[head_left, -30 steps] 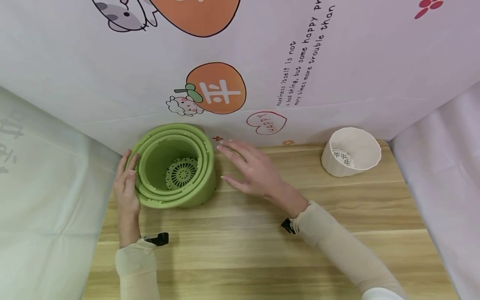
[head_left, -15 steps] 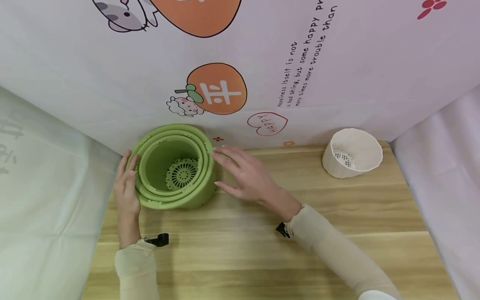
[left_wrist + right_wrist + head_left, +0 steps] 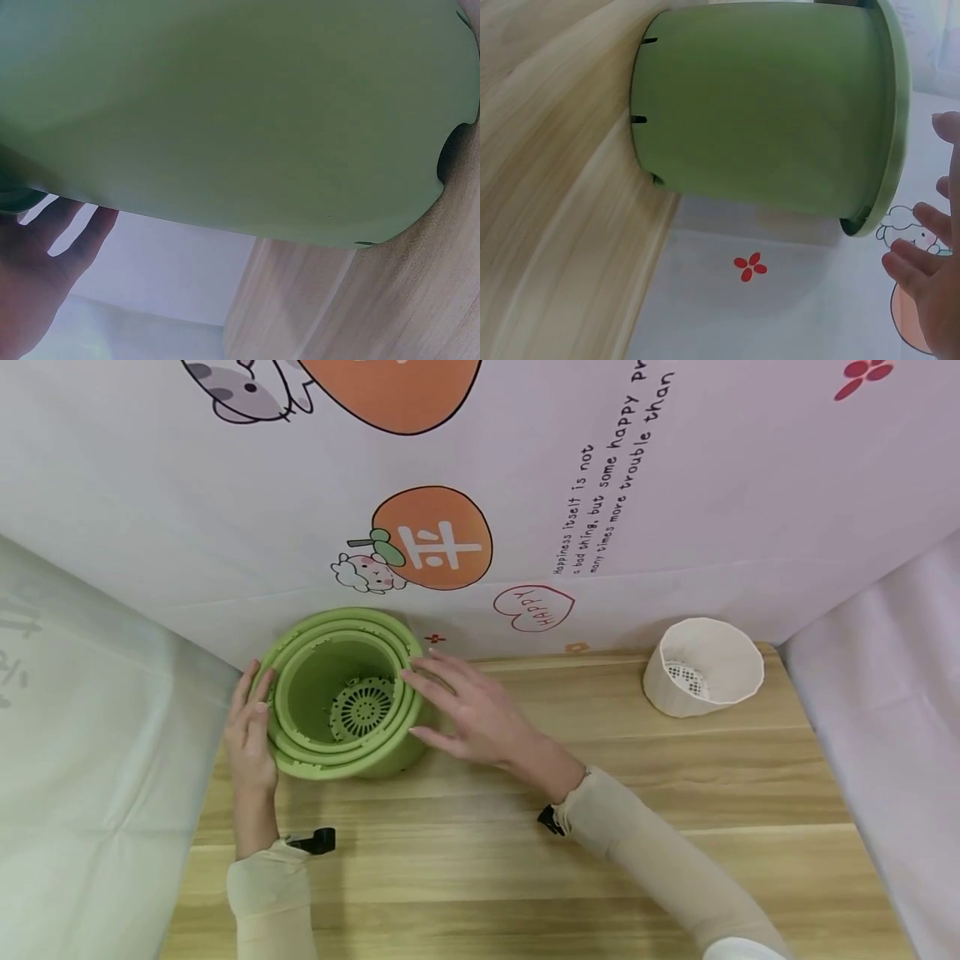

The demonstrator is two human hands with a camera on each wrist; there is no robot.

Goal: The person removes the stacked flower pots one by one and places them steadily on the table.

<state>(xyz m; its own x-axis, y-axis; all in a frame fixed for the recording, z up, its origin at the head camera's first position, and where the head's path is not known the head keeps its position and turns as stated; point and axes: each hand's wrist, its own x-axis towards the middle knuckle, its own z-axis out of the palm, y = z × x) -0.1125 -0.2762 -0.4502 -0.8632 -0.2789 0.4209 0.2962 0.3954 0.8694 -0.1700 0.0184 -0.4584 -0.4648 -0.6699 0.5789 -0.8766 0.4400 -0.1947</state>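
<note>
Printed words and signs on the backdrop sheet

The backdrop sheet [image 3: 675, 527] behind the worktop [image 3: 525, 877] carries all the readable print. At about 12 o'clock from the green pot [image 3: 345, 702], an orange fruit drawing [image 3: 432, 537] bears a white Chinese character, seen turned on its side and too uncertain to name. Toward 2 o'clock from the pot, a red-outlined heart [image 3: 533, 607] holds the word "HAPPY", upside down in the head view. Farther up at 1 o'clock, slanted dark lettering [image 3: 600, 485] reads in part "Happiness itself is not a bad thing, but some happy...", then "more trouble than"; its ends are cut off. The pots show no legible label.
</note>
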